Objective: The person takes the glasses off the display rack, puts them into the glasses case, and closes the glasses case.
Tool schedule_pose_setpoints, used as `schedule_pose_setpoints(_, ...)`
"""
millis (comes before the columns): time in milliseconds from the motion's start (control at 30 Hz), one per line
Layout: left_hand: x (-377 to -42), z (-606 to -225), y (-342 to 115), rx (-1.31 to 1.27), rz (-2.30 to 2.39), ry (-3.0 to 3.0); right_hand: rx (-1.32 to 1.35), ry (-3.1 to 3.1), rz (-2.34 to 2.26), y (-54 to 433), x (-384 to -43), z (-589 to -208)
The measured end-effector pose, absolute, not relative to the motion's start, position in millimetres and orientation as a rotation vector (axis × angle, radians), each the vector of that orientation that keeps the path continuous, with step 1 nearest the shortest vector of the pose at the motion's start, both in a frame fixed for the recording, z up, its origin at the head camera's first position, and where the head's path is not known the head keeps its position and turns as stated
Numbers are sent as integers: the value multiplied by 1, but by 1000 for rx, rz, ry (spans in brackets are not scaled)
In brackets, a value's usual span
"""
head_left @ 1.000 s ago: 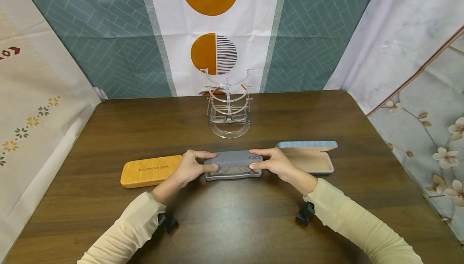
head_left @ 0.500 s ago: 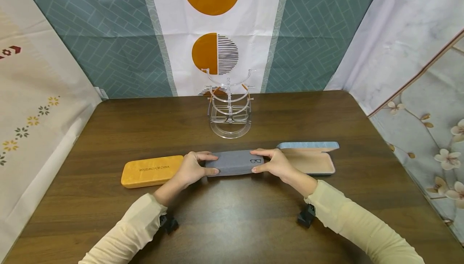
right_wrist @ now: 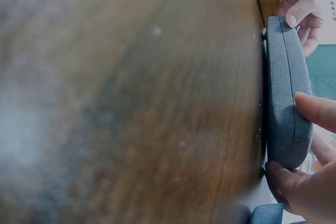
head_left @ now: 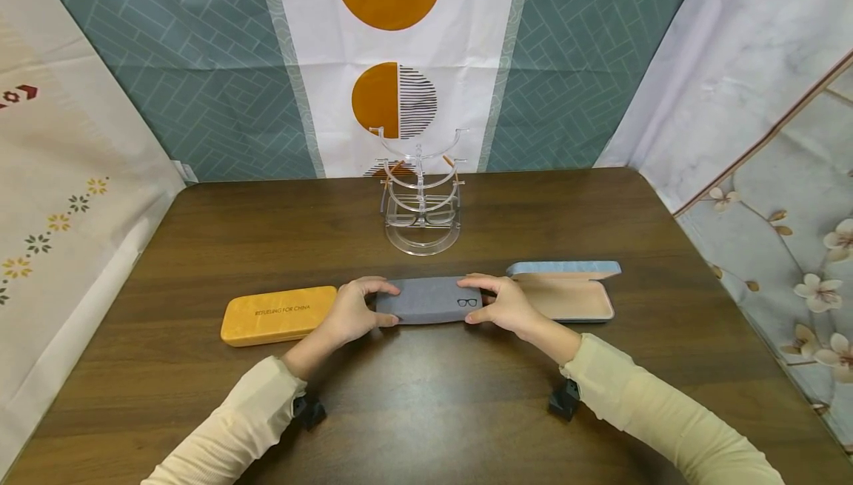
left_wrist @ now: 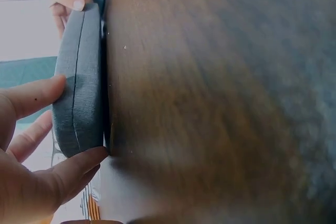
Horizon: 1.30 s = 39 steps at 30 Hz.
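Observation:
A grey glasses case (head_left: 426, 300) with a small spectacles print lies closed on the table, centred in the head view. My left hand (head_left: 353, 311) grips its left end, thumb at the near side and fingers at the far side. At the right end, my right hand (head_left: 508, 307) holds it the same way. Both wrist views show the seam of the case (left_wrist: 79, 82) pressed together along the front, the thumbs touching it. Any glasses inside are hidden by the lid.
Left of the hands lies a closed yellow glasses case (head_left: 276, 315). A blue case (head_left: 566, 298) stands open on the right, its beige lining visible. Farther back is a clear display stand (head_left: 423, 250) with a pair of glasses (head_left: 402, 218) on its lowest tier.
The grey case's lid has come down from half open, showing glasses inside, to closed. Both hands stay at its ends; the right thumb has shifted slightly.

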<state>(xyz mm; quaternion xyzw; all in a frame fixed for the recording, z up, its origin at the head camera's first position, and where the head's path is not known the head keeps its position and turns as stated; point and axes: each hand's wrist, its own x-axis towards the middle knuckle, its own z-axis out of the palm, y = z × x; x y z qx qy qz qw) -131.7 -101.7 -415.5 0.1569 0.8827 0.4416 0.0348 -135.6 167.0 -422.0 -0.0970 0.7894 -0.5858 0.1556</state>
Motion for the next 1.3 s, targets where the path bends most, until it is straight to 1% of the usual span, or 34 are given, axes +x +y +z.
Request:
schedule_pose_setpoints(267,-127,-414,-105,586,1299,2719,-313,2258,-1657,171,-136,-425)
schedule_pose_setpoints(467,-125,-411,-108,659,1332,2723,-349,2273,-1694,175,-134,-420)
schedule_pose_setpoints(833,-126,-407,-114,571,1598,2577,-342,2279,-1742,176,-128,-402)
schedule_pose_setpoints(1300,-125,-395,-115,538,1705,2588,-407,2325,-1771,181,-128,-386)
